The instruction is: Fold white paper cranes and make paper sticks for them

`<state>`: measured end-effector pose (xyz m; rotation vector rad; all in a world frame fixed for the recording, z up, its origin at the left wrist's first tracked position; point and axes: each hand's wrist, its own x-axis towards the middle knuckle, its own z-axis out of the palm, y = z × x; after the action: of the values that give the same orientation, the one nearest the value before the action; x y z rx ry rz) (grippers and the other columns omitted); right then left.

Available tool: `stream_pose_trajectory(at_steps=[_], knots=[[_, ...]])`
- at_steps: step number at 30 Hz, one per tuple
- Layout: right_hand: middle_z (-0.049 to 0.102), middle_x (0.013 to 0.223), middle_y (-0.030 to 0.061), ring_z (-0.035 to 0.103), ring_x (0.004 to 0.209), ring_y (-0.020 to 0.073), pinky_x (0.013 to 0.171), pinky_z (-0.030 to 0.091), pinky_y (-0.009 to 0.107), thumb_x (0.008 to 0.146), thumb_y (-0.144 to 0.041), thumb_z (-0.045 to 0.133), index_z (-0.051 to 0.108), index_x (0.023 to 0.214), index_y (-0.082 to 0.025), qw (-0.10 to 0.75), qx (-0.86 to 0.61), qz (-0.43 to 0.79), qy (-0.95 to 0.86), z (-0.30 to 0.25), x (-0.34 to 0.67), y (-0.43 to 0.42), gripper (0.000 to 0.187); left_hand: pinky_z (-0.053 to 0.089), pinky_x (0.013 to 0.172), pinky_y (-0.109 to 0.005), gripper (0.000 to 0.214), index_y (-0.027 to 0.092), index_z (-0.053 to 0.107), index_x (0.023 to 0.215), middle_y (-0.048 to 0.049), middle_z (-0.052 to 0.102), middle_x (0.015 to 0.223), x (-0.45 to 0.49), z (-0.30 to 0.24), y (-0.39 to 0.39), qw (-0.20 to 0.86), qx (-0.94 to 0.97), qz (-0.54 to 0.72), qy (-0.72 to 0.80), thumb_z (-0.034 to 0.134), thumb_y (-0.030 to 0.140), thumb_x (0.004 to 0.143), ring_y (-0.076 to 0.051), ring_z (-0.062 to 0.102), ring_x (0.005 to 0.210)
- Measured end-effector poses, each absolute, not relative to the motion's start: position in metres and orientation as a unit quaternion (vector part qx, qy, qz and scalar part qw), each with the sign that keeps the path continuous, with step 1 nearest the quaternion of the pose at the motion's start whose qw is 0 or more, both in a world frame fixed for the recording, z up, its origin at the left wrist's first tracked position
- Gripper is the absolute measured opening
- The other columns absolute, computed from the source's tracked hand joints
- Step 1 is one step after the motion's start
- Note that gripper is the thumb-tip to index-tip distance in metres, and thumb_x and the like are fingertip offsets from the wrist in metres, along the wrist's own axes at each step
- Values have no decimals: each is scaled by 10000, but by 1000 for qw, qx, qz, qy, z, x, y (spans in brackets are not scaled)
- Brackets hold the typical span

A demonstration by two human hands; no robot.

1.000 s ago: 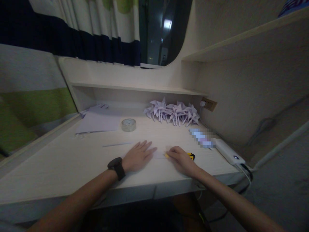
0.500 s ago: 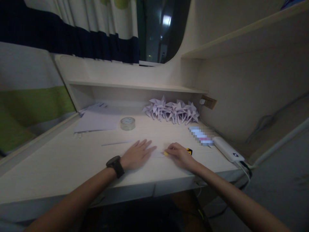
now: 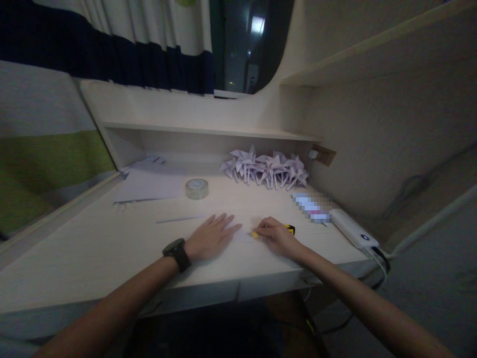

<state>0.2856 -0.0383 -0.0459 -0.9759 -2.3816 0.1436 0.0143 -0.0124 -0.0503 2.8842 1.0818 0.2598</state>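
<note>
The right hand (image 3: 278,236) keeps a closed grip round a yellow-and-black cutter (image 3: 255,234), left hand (image 3: 209,237) flat on paper (image 3: 241,235).

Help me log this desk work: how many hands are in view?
2: the left hand, spread partly over white paper, and the right hand, holding a yellow-and-black tool.

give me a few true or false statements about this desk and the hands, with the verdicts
1. The left hand lies palm down, touching white paper. True.
2. A roll of clear tape lies on the desk. True.
3. The right hand is holding the tape. False: it grips what looks like a yellow-and-black utility knife.
4. The dark watch is on the right wrist. False: it is on the left.
5. White paper pinwheels sit at the back of the desk. True.
</note>
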Motion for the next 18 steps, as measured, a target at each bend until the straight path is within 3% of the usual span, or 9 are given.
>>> stream_pose_trajectory(at_steps=[12, 18], knots=[[652, 945, 96, 570, 901, 191, 803, 470, 322, 897, -224, 559, 716, 1044, -194, 277, -337, 117, -892, -39, 302, -50, 216, 138, 1126, -484, 474, 374, 292, 1452, -22, 219, 1555, 15, -49, -14, 27, 931, 86, 354, 180, 454, 999, -271, 213, 1413], [648, 988, 96, 593, 911, 182, 814, 468, 309, 906, -276, 546, 725, 1018, -186, 218, -330, 193, -898, -19, 307, -54, 229, 202, 1109, -470, 619, 269, 372, 1430, -120, 270, 1529, 12, -43, -14, 40, 924, 113, 362, 321, 615, 920, -294, 263, 1394]])
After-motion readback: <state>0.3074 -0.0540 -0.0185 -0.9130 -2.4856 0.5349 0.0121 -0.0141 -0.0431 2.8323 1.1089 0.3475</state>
